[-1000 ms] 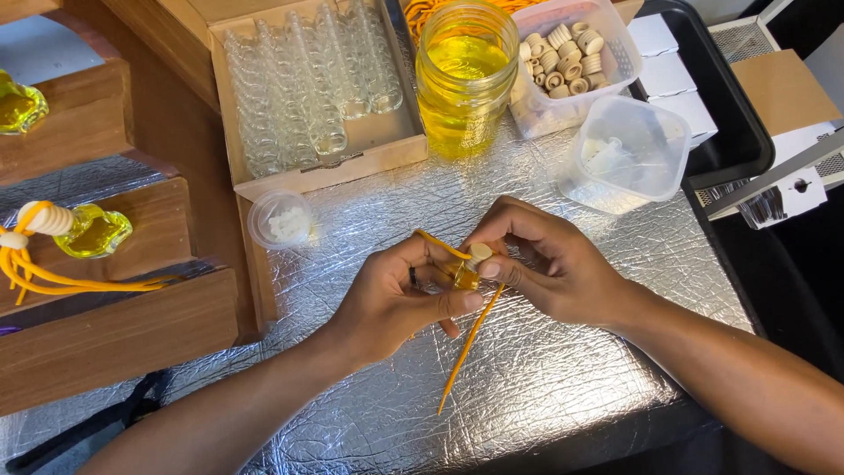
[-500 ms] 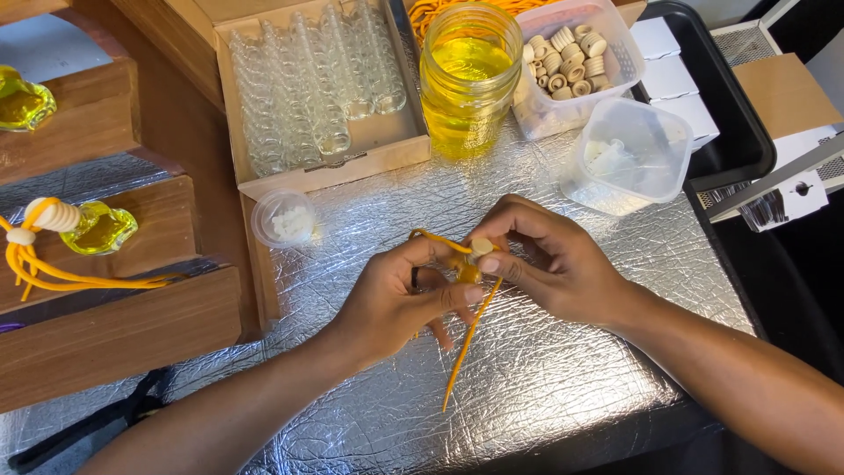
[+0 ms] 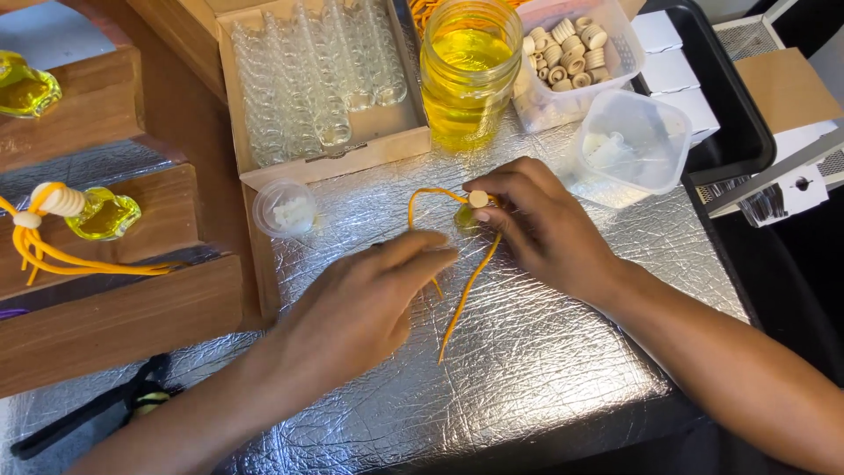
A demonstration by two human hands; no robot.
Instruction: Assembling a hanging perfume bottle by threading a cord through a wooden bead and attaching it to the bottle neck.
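My right hand [image 3: 547,227] pinches a small glass bottle of yellow liquid [image 3: 464,217] with a round wooden cap [image 3: 478,199], just above the foil-covered table [image 3: 545,369]. An orange cord [image 3: 464,290] loops out from the bottle's neck to the left and trails down toward the front edge. My left hand [image 3: 360,303] lies flat a little below and left of the bottle, fingers stretched toward the cord. It holds nothing.
Behind the hands stand a jar of yellow liquid [image 3: 470,66], a cardboard box of empty glass bottles [image 3: 316,84], a tub of wooden caps [image 3: 571,53], a clear tub [image 3: 629,145] and a small cup [image 3: 286,211]. A wooden rack [image 3: 123,290] at left holds a finished bottle [image 3: 104,215].
My left hand has let go of the bottle and drawn back down-left, flattening out. The right hand now holds the bottle alone, with the cord looped out to the left.
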